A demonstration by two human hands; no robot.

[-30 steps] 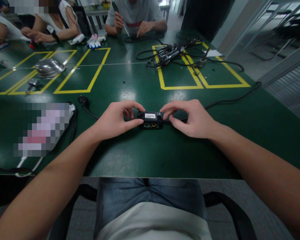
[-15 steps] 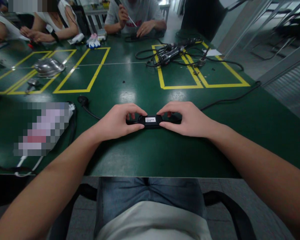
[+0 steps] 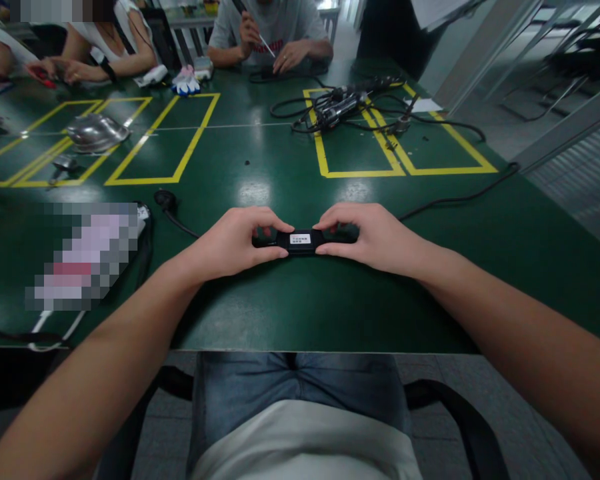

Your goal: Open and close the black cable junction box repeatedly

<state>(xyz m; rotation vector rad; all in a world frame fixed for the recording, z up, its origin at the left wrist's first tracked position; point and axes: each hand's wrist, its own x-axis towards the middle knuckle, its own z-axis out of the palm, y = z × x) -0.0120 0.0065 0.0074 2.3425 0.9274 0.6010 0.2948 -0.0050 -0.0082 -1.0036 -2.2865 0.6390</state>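
Being pinched at both ends, a small black box with a white label on its upper face is held at the centre of the view, close above or on the green table; which of the two cannot be told. Its left end is clamped between the thumb and fingers of the left hand, and its right end is clamped in the same way by the right hand, so each grip is closed on the box. A black plug is seen at 10 o'clock from the box, with its cord led toward the left hand. Another black cord is stretched from behind the right hand toward between 2 and 3 o'clock. At 9 o'clock a blurred-out object is laid beside a white cable. Yellow tape outlines are marked farther off, and a shiny metal part is placed at 10 o'clock. Gloves are left near 11 o'clock, and a tangle of black cables and tools is heaped just past 12 o'clock. Near 12 o'clock, at the far side, a thin tool is held by a person in a grey shirt
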